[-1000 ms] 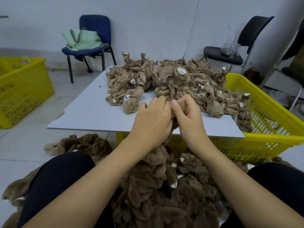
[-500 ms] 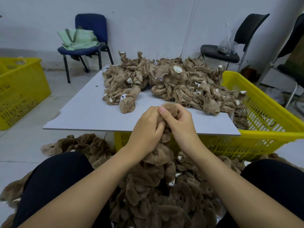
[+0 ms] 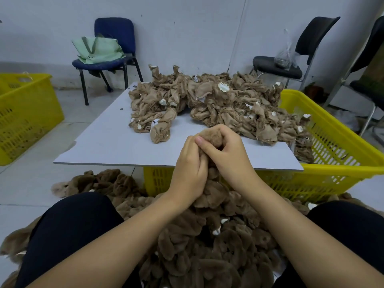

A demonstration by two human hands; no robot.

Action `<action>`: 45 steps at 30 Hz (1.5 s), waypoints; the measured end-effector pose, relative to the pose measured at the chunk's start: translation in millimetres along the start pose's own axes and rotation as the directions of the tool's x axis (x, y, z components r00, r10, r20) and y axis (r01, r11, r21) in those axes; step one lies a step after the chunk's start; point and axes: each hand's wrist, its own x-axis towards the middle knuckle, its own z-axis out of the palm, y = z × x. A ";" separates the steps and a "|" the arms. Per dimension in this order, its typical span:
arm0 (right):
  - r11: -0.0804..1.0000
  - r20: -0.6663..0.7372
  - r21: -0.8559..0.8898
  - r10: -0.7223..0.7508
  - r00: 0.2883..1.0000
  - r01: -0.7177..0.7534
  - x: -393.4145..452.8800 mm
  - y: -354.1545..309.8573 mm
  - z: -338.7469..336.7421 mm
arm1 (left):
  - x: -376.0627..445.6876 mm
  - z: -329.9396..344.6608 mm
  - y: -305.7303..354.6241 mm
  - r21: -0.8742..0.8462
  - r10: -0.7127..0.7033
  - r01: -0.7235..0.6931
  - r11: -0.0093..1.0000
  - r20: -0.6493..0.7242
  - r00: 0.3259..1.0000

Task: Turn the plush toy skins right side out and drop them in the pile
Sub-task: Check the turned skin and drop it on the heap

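At far left, a yellow basket (image 3: pixel 27 113) stands on the floor. Behind it, against the wall, a blue chair (image 3: pixel 110 48) holds a green bag (image 3: pixel 97 49). A grey board (image 3: pixel 116 146) serves as a table at center, bearing a heap of inside-out skins (image 3: pixel 207 104), tan with white patches. Just above the board's near edge, the person's left hand (image 3: pixel 188 173) and right hand (image 3: pixel 226 154) press together, both with fingers curled around one plush skin (image 3: pixel 209 138), its furry brown tip poking out between them. Below, a pile of fuzzy brown skins (image 3: pixel 207 246) fills the space between the person's knees. To the right, a second yellow basket (image 3: pixel 336 152) sits under the board, and a black chair (image 3: pixel 291 65) carries a clear plastic bag (image 3: pixel 287 57).
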 end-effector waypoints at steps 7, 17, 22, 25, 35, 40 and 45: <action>0.973 0.052 -0.215 0.097 0.994 -0.083 6.1 18.3 2.6 | -9.4 14.7 -16.4 -0.099 -0.143 0.150 0.984 0.068 0.987; 0.967 0.047 -0.186 0.188 0.981 -0.176 -2.2 35.1 9.6 | -17.7 19.4 -25.3 -0.012 -0.236 0.239 0.971 0.116 0.965; 0.982 0.043 -0.153 0.120 0.992 -0.112 2.8 18.8 5.1 | -1.4 8.2 -6.8 -0.229 -0.181 0.173 0.958 -0.016 0.983; 0.979 0.099 -0.199 0.054 0.994 -0.034 -0.5 8.7 8.2 | 5.7 -0.5 1.9 -0.203 -0.080 0.050 0.978 -0.142 0.987; 0.986 0.209 -0.145 0.110 0.972 -0.080 -2.9 16.6 13.2 | 2.9 -7.2 0.4 -0.103 0.055 -0.076 0.992 -0.198 0.979; 0.985 0.264 -0.134 0.141 0.954 -0.108 -6.8 20.2 11.0 | -2.2 -7.9 -1.2 0.036 0.160 -0.156 0.987 -0.153 0.975; 0.987 0.239 -0.135 0.114 0.964 -0.083 -7.6 23.8 10.3 | 0.1 -10.8 4.8 0.077 0.204 -0.193 0.978 -0.164 0.965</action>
